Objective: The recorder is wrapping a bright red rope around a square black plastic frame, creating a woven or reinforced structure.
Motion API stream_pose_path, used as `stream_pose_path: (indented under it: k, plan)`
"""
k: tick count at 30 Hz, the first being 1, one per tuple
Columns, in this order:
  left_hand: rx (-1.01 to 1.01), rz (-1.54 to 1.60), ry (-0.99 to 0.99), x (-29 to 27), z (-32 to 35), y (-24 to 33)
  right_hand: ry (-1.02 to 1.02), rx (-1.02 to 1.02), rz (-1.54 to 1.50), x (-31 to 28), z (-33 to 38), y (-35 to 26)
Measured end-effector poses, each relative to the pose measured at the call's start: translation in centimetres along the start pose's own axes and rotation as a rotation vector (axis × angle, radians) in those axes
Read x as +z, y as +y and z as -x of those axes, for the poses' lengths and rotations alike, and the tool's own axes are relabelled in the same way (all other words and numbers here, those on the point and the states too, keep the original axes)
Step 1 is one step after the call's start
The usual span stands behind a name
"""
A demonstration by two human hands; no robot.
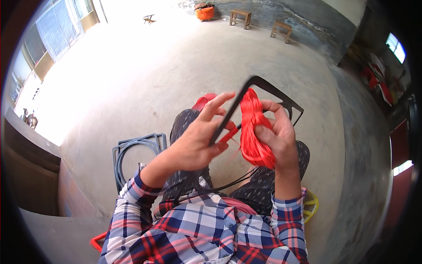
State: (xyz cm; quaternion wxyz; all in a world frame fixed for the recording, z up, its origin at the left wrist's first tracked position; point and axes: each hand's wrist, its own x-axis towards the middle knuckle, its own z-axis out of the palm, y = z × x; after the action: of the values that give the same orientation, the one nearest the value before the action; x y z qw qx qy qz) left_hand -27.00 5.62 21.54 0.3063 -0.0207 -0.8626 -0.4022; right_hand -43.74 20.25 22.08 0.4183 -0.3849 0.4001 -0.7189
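Observation:
A thick hank of glossy red plastic cord (pixel 252 132) is gripped in my right hand (pixel 281 134), with the thumb pressed across its front. Beside it, tilted above my lap, is a black frame (pixel 268 88) with rounded corners. My left hand (pixel 198 138) is around the frame's near left bar, its index finger stretched out past the bar and the other fingers partly hidden behind it. A short band of red cord (pixel 228 134) shows at the bar by the left fingers. The hank covers part of the frame, and its lower part is hard to make out.
On the floor to the left lie several grey-blue frames (pixel 140 143) with round openings. A yellow item (pixel 311 206) stands by my right elbow, and a red edge (pixel 97 241) shows at lower left. Wooden stools (pixel 240 18) and an orange bag (pixel 204 12) are along the far wall.

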Motion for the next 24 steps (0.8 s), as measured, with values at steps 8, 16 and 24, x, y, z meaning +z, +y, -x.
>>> stream_pose_path:
  k: [8,16,24]
  plan:
    - [0.052,0.225,-0.201,-0.7,-0.8,-1.2,-0.113,-0.178,-0.418,-4.3,-0.2,5.5]
    - [0.046,0.327,-0.247,0.1,-1.1,-0.1,0.067,0.162,-0.813,-0.1,-2.1,4.3]
    - [-0.109,0.277,-0.124,-1.0,0.3,-1.2,0.416,-0.195,-0.335,-8.2,0.8,9.7]
